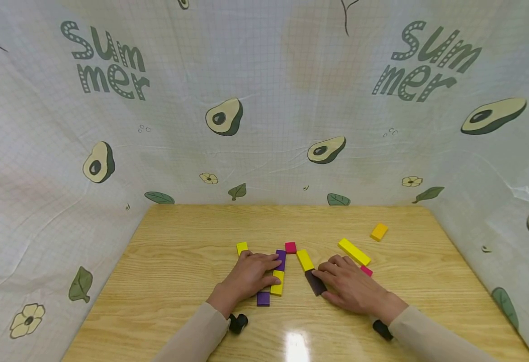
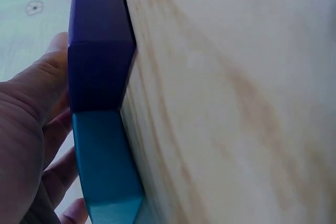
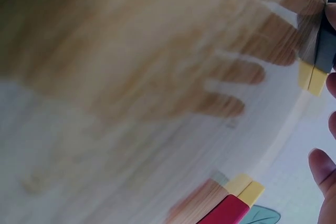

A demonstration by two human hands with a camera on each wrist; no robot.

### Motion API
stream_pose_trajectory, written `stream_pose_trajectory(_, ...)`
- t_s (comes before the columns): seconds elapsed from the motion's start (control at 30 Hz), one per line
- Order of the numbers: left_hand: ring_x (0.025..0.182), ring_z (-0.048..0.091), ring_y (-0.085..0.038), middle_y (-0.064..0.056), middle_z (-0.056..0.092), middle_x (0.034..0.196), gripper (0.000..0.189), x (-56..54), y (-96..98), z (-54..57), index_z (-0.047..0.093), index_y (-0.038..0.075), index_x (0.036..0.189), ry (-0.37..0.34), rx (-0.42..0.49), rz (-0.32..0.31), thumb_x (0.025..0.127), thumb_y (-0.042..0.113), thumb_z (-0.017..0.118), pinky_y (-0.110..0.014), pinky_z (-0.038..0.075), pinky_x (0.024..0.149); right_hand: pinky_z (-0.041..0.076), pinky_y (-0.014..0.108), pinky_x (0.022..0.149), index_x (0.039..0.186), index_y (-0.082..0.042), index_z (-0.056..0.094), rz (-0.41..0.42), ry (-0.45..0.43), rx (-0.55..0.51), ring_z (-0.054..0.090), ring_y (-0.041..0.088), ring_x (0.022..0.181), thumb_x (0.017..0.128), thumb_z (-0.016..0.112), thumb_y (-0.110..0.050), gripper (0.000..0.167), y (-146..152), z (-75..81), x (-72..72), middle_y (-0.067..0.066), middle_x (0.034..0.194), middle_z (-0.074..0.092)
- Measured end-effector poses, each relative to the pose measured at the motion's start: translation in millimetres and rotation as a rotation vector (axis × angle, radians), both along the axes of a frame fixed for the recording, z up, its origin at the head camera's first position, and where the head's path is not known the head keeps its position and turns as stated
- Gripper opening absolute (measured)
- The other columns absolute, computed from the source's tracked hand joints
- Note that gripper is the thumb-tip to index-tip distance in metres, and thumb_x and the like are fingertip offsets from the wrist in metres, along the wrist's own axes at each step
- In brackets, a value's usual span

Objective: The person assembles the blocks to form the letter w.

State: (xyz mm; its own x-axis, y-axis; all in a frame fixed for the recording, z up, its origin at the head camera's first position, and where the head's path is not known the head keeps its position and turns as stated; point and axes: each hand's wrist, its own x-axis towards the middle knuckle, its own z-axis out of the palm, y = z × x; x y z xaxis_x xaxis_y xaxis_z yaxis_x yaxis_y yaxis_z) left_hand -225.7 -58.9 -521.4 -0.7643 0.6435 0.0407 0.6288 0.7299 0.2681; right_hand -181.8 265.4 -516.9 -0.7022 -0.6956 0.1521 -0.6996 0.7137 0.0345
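In the head view my left hand (image 1: 252, 274) lies over a group of blocks, its fingers on a purple block (image 1: 281, 257) and its thumb on a yellow block (image 1: 276, 287). Another purple block (image 1: 263, 299) shows below the palm. In the left wrist view a teal block (image 2: 107, 166) touches the end of a purple block. My right hand (image 1: 352, 284) holds a dark block (image 1: 315, 282) between thumb and fingers. A yellow block (image 1: 305, 260) touches that block's far end. Part of the left group is hidden beneath the hand.
Behind the hands are a red block (image 1: 290, 247) and a yellow block (image 1: 242, 247). A long yellow block (image 1: 354, 252), an orange block (image 1: 379, 232) and a partly covered red block (image 1: 366, 271) lie to the right. A printed curtain (image 1: 269, 100) surrounds the wooden table (image 1: 178, 261).
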Motion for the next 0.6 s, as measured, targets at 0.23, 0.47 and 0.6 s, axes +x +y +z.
stream_pose_trajectory(0.23,0.143,0.054,-0.024,0.007,0.056,0.157,0.056,-1.8,1.4,3.7,0.061,0.024,0.151,0.005,-0.048,0.0,0.102,0.052,0.064,-0.059,0.035,0.114,0.046,0.049,0.105,0.141,-0.018,0.069,-0.001,-0.011,-0.01,0.053,0.021,0.12,0.099,0.072,-0.043,0.05,-0.5,0.7,-0.2,-0.001,0.135,0.067)
stream_pose_trajectory(0.47,0.145,0.049,-0.025,0.008,0.056,0.157,0.054,-0.4,2.5,8.9,0.063,0.026,0.149,-0.02,-0.049,0.011,0.102,0.052,0.065,-0.061,0.033,0.115,0.046,0.049,0.105,0.141,-0.017,0.068,0.003,-0.012,-0.013,0.053,0.021,0.12,0.099,0.072,-0.043,0.05,-0.1,0.7,-0.5,-0.001,0.135,0.067)
stream_pose_trajectory(0.6,0.144,0.05,-0.025,0.008,0.056,0.157,0.054,-0.7,2.6,9.0,0.064,0.026,0.148,-0.006,-0.047,0.006,0.101,0.053,0.065,-0.062,0.034,0.115,0.046,0.049,0.105,0.141,-0.017,0.069,0.003,-0.013,-0.013,0.053,0.02,0.119,0.099,0.072,-0.042,0.05,0.2,1.1,-0.4,-0.001,0.135,0.067)
